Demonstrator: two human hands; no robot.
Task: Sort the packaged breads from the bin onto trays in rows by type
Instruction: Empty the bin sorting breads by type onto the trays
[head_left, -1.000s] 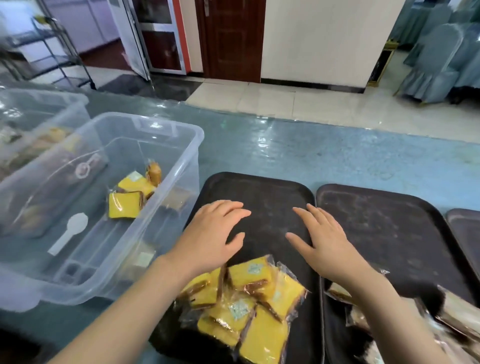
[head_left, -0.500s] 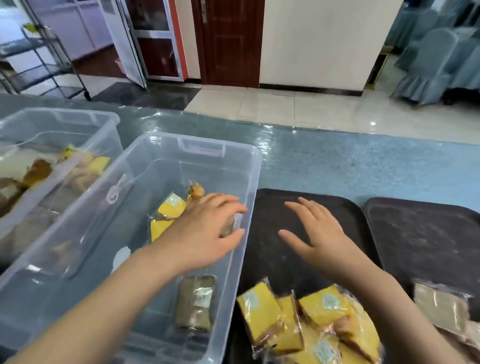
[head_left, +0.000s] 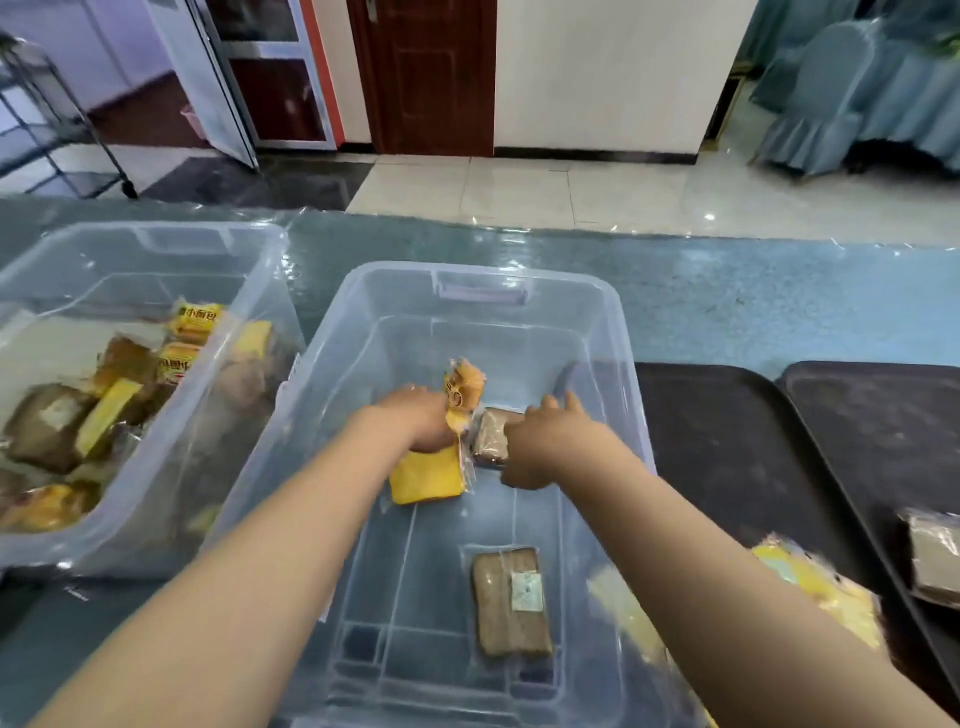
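Both my hands are down inside the clear plastic bin in front of me. My left hand curls over a yellow bread pack, with an orange pack sticking up beside its fingers. My right hand has fingers and thumb round a brown bread pack next to it. Another brown bread pack lies flat on the bin floor nearer to me. To the right lie two black trays; the first carries yellow packs, the second a brown pack.
A second clear bin stands on the left, holding several mixed bread packs. Everything sits on a blue-green table. Beyond it are a tiled floor, a metal rack at far left and covered chairs at far right.
My view swung left from the trays to the bin. Both hands moved off the tray and reached down into the bin, closing on packs there.
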